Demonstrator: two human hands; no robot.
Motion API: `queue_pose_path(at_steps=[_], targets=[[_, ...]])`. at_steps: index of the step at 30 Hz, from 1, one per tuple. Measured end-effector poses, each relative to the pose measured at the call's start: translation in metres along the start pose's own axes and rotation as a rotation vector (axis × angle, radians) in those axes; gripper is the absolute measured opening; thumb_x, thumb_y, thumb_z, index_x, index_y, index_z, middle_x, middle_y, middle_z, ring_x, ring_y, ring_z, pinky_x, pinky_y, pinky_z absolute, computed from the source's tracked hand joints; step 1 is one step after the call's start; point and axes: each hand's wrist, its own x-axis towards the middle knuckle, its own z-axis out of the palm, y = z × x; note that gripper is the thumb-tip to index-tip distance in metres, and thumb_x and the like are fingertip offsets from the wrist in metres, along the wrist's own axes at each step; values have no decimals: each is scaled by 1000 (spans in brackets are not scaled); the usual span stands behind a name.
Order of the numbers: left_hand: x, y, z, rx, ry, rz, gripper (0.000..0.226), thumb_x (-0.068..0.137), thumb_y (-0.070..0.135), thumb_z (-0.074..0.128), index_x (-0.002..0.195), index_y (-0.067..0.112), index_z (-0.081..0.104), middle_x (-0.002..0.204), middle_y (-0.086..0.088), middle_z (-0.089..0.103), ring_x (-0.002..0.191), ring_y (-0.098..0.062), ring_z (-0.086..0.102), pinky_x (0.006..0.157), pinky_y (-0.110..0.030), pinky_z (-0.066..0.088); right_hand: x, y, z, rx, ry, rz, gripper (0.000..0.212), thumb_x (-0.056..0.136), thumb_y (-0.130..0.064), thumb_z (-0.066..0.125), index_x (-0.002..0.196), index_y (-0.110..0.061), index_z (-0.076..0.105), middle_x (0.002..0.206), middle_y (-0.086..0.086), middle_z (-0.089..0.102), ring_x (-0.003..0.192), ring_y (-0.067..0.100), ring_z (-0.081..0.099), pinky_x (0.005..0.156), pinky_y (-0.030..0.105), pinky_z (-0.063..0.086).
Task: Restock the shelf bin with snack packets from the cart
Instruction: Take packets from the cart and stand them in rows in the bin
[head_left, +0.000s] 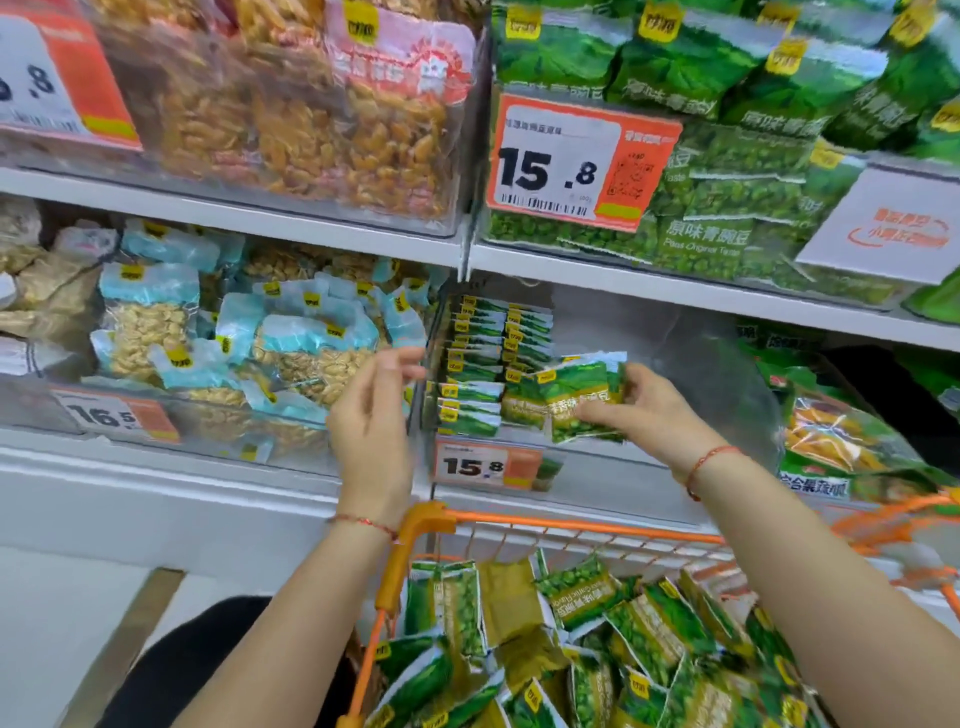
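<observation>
My right hand (641, 410) grips a small stack of green pea snack packets (574, 400) at the front of the clear shelf bin (691, 364) on the middle shelf. Two upright rows of the same green packets (488, 358) fill the bin's left side; its right side is bare. My left hand (371, 415) hovers in front of the bin's left wall, fingers loosely curled and holding nothing. Below, the orange cart (571, 527) holds several loose green packets (613, 639).
A 15.8 price tag (485, 465) is fixed to the bin's front. A bin of blue nut packets (249, 343) stands to the left, and orange-green packets (841, 431) to the right. The upper shelf carries green pea bags (727, 156) and a clear tub of fried snacks (311, 119).
</observation>
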Motion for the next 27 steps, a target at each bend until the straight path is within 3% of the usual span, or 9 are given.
queue_pose_path(at_steps=[2, 5, 10, 12, 15, 20, 22, 25, 27], targets=[[5, -7, -1, -29, 27, -15, 30, 92, 25, 39, 86, 19, 68, 74, 11, 64, 74, -1, 57, 71, -16, 43, 16, 7, 7, -10, -38, 37, 37, 77, -11, 75, 109, -15, 56, 105, 9, 69, 87, 19, 65, 73, 28, 50], [9, -4, 2, -7, -32, 39, 27, 91, 31, 41, 85, 25, 67, 73, 15, 65, 75, 2, 58, 71, -15, 43, 31, 11, 23, -67, -148, 74, 48, 80, -13, 74, 122, -9, 51, 114, 7, 66, 100, 19, 63, 87, 30, 49], [12, 0, -2, 16, -98, 118, 32, 91, 39, 38, 87, 26, 67, 77, 10, 64, 80, -2, 59, 72, -17, 43, 45, 19, 34, -329, -325, 39, 56, 79, -18, 75, 128, -15, 48, 120, 3, 61, 108, 19, 59, 99, 32, 44], [13, 4, -3, 66, -115, 173, 31, 93, 37, 37, 89, 25, 65, 79, 8, 64, 82, -4, 59, 72, -19, 43, 46, 21, 31, -336, -331, 55, 46, 78, -6, 74, 117, -17, 53, 112, 4, 64, 101, 20, 61, 94, 30, 47], [15, 5, -6, 133, -141, 253, 29, 94, 34, 36, 89, 28, 63, 83, 11, 64, 84, -7, 60, 74, -22, 42, 48, 29, 22, -322, -316, 113, 39, 77, 3, 72, 102, -21, 55, 90, -5, 64, 83, 12, 59, 72, 13, 47], [14, 4, -4, 218, -169, 307, 29, 95, 31, 36, 93, 24, 64, 82, 15, 62, 83, -12, 60, 74, -25, 45, 52, 31, 22, -342, -329, 265, 20, 82, -5, 69, 91, -20, 58, 82, 1, 61, 66, 10, 54, 54, 14, 45], [13, 4, -3, 227, -180, 320, 26, 94, 30, 38, 92, 25, 64, 82, 14, 62, 83, -10, 60, 74, -20, 44, 55, 28, 28, -346, -303, 313, 14, 81, -7, 71, 91, -9, 61, 84, 6, 64, 66, 14, 56, 57, 17, 48], [15, 3, -2, 177, -179, 260, 21, 91, 31, 42, 89, 30, 63, 82, 13, 64, 80, -5, 59, 71, -17, 43, 59, 23, 38, -345, -278, 361, 39, 73, -15, 80, 103, 2, 61, 100, 12, 70, 84, 24, 66, 79, 31, 54], [17, 3, -1, 125, -166, 212, 21, 90, 33, 44, 86, 30, 64, 80, 15, 64, 75, -3, 57, 67, -19, 40, 59, 17, 46, -339, -271, 374, 34, 75, -10, 78, 100, -1, 57, 96, 10, 66, 81, 23, 63, 71, 27, 53]])
